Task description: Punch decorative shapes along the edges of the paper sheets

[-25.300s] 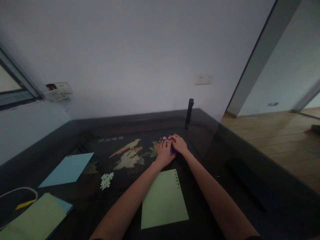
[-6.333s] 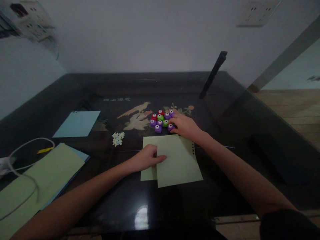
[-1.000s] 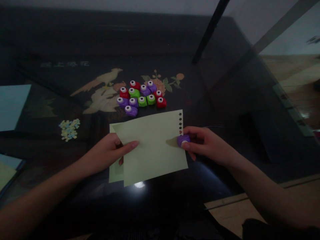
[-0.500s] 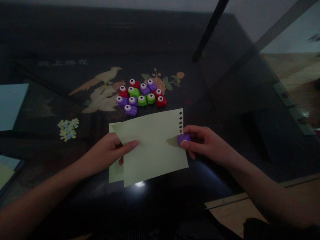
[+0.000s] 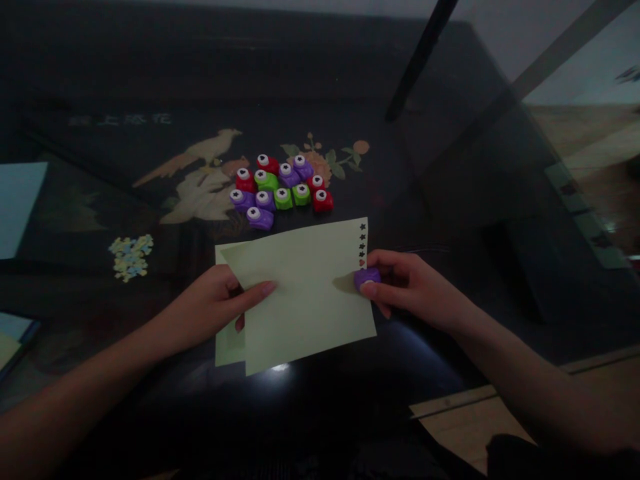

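My left hand (image 5: 215, 310) grips the left edge of a folded pale green sheet (image 5: 300, 293) and holds it just above the dark table (image 5: 150, 80). My right hand (image 5: 413, 290) pinches a small purple punch (image 5: 367, 278) clamped on the sheet's right edge. Above the punch, a short column of punched star and heart holes (image 5: 362, 243) runs down that edge. A cluster of several red, green and purple punches (image 5: 280, 189) sits on the table just beyond the sheet.
A small pile of pale paper cut-outs (image 5: 130, 255) lies at the left. A blue sheet (image 5: 17, 207) and stacked paper (image 5: 13, 333) sit at the left edge. A dark rod (image 5: 420, 60) leans at the back right. The table's front edge runs along the lower right.
Compared with a second ago, almost nothing has moved; the view has shifted slightly. Earlier, my right hand took the purple punch from the cluster and brought it to the sheet's edge.
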`<state>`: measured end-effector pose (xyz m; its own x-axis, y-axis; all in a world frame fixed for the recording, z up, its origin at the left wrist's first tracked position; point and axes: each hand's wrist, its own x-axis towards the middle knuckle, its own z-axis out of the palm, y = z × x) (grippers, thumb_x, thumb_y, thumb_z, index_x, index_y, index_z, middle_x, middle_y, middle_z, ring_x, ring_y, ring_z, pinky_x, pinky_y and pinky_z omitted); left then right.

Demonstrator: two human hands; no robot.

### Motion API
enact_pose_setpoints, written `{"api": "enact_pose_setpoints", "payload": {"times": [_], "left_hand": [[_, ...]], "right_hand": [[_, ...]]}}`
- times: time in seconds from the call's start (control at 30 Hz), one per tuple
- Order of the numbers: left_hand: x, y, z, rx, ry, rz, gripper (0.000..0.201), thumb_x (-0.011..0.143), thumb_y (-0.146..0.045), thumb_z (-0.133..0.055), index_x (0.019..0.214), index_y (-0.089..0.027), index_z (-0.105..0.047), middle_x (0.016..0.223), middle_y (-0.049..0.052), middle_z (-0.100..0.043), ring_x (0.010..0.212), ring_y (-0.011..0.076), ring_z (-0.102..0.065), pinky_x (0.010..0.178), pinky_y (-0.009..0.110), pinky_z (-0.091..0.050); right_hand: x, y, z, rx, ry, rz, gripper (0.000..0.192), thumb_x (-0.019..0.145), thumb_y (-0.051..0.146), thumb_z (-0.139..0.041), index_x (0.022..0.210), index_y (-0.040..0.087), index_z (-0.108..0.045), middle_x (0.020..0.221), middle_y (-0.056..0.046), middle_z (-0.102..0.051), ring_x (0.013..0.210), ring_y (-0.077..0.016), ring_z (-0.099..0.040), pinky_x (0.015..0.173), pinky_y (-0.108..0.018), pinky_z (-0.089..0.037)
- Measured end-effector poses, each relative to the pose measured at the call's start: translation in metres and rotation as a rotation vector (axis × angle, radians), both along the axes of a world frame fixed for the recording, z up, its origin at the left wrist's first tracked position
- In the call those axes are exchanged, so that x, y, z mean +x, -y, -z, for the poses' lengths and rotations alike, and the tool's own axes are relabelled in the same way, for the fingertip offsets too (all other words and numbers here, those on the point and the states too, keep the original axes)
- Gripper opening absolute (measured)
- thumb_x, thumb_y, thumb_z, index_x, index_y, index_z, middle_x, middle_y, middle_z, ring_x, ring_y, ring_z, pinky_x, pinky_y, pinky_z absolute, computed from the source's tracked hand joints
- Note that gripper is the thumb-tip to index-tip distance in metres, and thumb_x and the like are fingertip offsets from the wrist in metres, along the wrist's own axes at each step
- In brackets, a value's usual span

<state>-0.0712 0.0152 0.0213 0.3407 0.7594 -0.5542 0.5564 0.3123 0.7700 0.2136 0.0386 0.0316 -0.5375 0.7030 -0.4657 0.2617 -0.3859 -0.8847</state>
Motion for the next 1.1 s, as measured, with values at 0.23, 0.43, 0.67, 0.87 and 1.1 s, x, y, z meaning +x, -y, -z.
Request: {"api": "enact_pose_setpoints", "payload": {"times": [0.23,0.43,0.67,0.87,1.1], "left_hand": [[0.0004,0.0009,0.0000,-0.011,0.008,0.000,0.038,0.080,-0.050,-0.051,0.073,-0.015,-0.062,0.056,-0.001,-0.059,0.042,0.0105,-0.051,0.042,0.021,-0.043],[0.0006,0.0002,-0.0008,0.000,0.008,0.000,0.038,0.080,-0.050,-0.051,0.074,-0.014,-0.062,0.049,-0.003,-0.054,0.039,0.0109,-0.050,0.039,0.020,-0.039],[0.0027,-0.0005,-0.0041,-0.023,-0.006,-0.025,0.037,0.079,-0.050,-0.051,0.075,-0.015,-0.062,0.060,0.001,-0.063,0.043,0.0121,-0.053,0.042,0.024,-0.045],[0.0025,0.0003,-0.0041,-0.011,-0.042,-0.009,0.039,0.079,-0.052,-0.051,0.074,-0.015,-0.064,0.057,0.000,-0.061,0.043,0.0131,-0.053,0.044,0.024,-0.046],[0.0034,-0.0002,-0.0050,0.006,-0.033,-0.009,0.037,0.080,-0.050,-0.051,0.078,-0.015,-0.064,0.061,0.001,-0.065,0.042,0.0121,-0.053,0.044,0.024,-0.047]], "right_hand": [[0.0003,0.0006,0.0007,0.009,0.005,-0.017,0.025,0.078,0.037,-0.071,0.082,0.017,-0.057,0.064,0.005,-0.055,0.048,-0.0059,-0.050,0.048,-0.021,-0.040],[-0.0002,0.0004,0.0010,0.031,0.019,-0.022,0.022,0.081,0.035,-0.069,0.082,0.017,-0.056,0.061,0.006,-0.052,0.049,-0.0062,-0.049,0.048,-0.021,-0.039],[-0.0004,0.0008,0.0015,0.045,0.039,-0.024,0.018,0.082,0.032,-0.067,0.085,0.017,-0.057,0.067,0.004,-0.054,0.050,-0.0057,-0.048,0.047,-0.020,-0.039],[0.0000,0.0020,0.0018,0.061,0.031,-0.003,0.019,0.080,0.033,-0.068,0.085,0.017,-0.059,0.069,0.003,-0.054,0.050,-0.0060,-0.046,0.043,-0.019,-0.036],[-0.0021,0.0022,0.0009,0.103,0.027,-0.001,0.016,0.082,0.031,-0.065,0.086,0.017,-0.059,0.070,0.003,-0.053,0.050,-0.0057,-0.045,0.043,-0.020,-0.034]]}}
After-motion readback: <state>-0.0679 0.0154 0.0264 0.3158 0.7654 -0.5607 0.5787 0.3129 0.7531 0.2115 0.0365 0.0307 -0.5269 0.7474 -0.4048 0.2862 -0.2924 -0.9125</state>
